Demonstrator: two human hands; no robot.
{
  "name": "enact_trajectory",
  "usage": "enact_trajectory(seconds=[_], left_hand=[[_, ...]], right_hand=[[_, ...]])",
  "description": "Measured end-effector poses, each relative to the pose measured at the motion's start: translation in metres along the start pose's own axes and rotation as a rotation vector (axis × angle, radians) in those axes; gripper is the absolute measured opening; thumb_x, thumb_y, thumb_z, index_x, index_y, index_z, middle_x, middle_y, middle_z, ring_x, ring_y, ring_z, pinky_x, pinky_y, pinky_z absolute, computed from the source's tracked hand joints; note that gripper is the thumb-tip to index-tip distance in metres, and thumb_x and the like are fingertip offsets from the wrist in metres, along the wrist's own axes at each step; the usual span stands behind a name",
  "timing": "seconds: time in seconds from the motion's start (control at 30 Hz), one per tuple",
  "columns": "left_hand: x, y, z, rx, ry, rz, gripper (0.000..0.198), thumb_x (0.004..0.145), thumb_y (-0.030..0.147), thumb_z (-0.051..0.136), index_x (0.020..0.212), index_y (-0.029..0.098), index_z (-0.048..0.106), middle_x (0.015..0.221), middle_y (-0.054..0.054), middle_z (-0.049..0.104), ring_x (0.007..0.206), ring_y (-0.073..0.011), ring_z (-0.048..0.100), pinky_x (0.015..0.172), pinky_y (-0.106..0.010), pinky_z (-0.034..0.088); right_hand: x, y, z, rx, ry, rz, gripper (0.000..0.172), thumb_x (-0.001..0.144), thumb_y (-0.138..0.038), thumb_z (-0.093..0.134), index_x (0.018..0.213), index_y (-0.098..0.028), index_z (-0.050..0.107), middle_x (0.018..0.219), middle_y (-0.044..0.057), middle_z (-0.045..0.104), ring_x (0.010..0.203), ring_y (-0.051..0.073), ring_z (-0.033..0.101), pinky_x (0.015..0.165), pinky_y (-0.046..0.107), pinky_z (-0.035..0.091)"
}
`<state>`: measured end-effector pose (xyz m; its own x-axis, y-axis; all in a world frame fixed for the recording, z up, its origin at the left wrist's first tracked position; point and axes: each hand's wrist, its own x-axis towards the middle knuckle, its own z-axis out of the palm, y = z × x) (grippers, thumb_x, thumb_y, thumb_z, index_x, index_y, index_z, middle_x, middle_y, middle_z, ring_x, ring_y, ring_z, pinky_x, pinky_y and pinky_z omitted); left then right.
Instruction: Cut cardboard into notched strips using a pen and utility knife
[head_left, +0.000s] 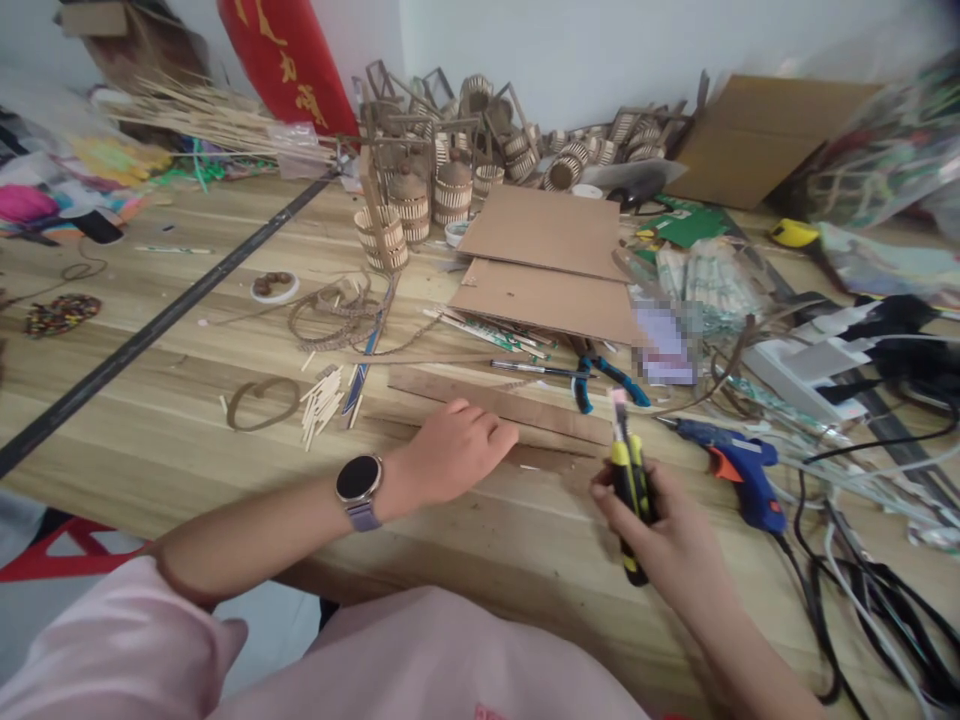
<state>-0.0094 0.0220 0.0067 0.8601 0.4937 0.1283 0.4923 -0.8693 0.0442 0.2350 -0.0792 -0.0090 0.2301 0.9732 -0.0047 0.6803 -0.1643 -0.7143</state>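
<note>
My left hand (461, 452), with a watch (359, 478) on its wrist, rests palm down with fingers curled at the brown cardboard strips (555, 415) near the table's front. What lies under those fingers is hidden. A yellow and black utility knife (631, 500) is gripped in my right hand (667, 525), its tip pointing up and away from me. Just beyond it lie blue-handled pliers (585, 385) and a pen (529, 368). To the right of that hand is a blue glue gun (739, 470) with an orange trigger.
Cardboard sheets (555, 295) lie farther back, before several small stick baskets (409, 200). Short sticks (322, 405) and a coiled brown strip (262, 403) are at left. Cables (817, 600) and a white power strip (810, 360) crowd the right. A dark metal bar (172, 310) crosses the left side.
</note>
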Motion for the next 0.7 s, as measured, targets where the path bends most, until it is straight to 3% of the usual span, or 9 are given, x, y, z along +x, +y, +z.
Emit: enact_trajectory(seconds=[0.1, 0.17, 0.33, 0.43, 0.53, 0.6, 0.7], left_hand=[[0.002, -0.003, -0.009, 0.083, 0.013, 0.029, 0.028, 0.097, 0.002, 0.032, 0.093, 0.015, 0.057, 0.083, -0.007, 0.062, 0.075, -0.0219, 0.057, 0.066, -0.034, 0.036], [0.002, -0.007, -0.012, 0.086, 0.019, 0.035, 0.027, 0.098, 0.004, 0.032, 0.094, 0.015, 0.056, 0.087, -0.007, 0.062, 0.076, -0.0207, 0.056, 0.068, -0.033, 0.037], [0.0, -0.018, -0.011, -0.055, 0.025, 0.071, 0.028, 0.101, 0.009, 0.029, 0.101, 0.016, 0.056, 0.095, -0.007, 0.062, 0.082, -0.0199, 0.056, 0.075, -0.031, 0.04], [-0.001, -0.023, -0.01, -0.119, 0.02, 0.089, 0.029, 0.1, 0.008, 0.029, 0.103, 0.016, 0.057, 0.096, -0.008, 0.063, 0.088, -0.0206, 0.056, 0.081, -0.032, 0.042], [-0.001, -0.028, -0.008, -0.142, -0.022, 0.059, 0.027, 0.097, 0.006, 0.035, 0.103, 0.015, 0.059, 0.093, -0.008, 0.065, 0.087, -0.0214, 0.056, 0.082, -0.033, 0.043], [0.0, -0.031, -0.007, -0.154, -0.065, 0.047, 0.024, 0.095, 0.008, 0.04, 0.105, 0.015, 0.061, 0.092, -0.007, 0.067, 0.087, -0.0218, 0.056, 0.08, -0.033, 0.043], [0.003, -0.036, -0.005, -0.165, -0.108, 0.162, 0.024, 0.095, 0.009, 0.046, 0.107, 0.018, 0.064, 0.094, -0.005, 0.07, 0.09, -0.0212, 0.056, 0.082, -0.033, 0.042]], right_hand=[[0.002, 0.012, -0.014, -0.019, 0.08, 0.052, 0.04, 0.076, -0.061, 0.062, 0.087, -0.023, 0.062, 0.07, 0.002, 0.068, 0.058, 0.019, 0.062, 0.052, 0.03, 0.049], [0.001, 0.019, -0.022, -0.004, 0.058, 0.077, 0.044, 0.071, -0.064, 0.067, 0.087, -0.023, 0.062, 0.07, 0.002, 0.068, 0.057, 0.02, 0.061, 0.05, 0.032, 0.05], [-0.005, 0.023, -0.034, 0.139, -0.227, 0.175, 0.04, 0.076, -0.061, 0.067, 0.084, -0.024, 0.055, 0.054, -0.002, 0.063, 0.047, 0.019, 0.06, 0.047, 0.032, 0.051], [-0.011, 0.02, -0.036, 0.196, -0.318, 0.134, 0.039, 0.079, -0.061, 0.065, 0.084, -0.024, 0.056, 0.052, -0.001, 0.062, 0.047, 0.019, 0.06, 0.049, 0.032, 0.052], [-0.019, 0.021, -0.037, 0.255, -0.303, 0.103, 0.038, 0.084, -0.06, 0.062, 0.09, -0.022, 0.06, 0.067, 0.002, 0.068, 0.052, 0.018, 0.061, 0.05, 0.031, 0.053], [-0.023, 0.027, -0.039, 0.205, -0.269, 0.044, 0.036, 0.085, -0.058, 0.062, 0.091, -0.023, 0.062, 0.074, 0.003, 0.069, 0.055, 0.017, 0.062, 0.051, 0.03, 0.053], [-0.027, 0.035, -0.043, 0.031, -0.255, -0.07, 0.034, 0.085, -0.055, 0.063, 0.095, -0.023, 0.062, 0.07, 0.001, 0.066, 0.057, 0.017, 0.061, 0.052, 0.028, 0.051]])
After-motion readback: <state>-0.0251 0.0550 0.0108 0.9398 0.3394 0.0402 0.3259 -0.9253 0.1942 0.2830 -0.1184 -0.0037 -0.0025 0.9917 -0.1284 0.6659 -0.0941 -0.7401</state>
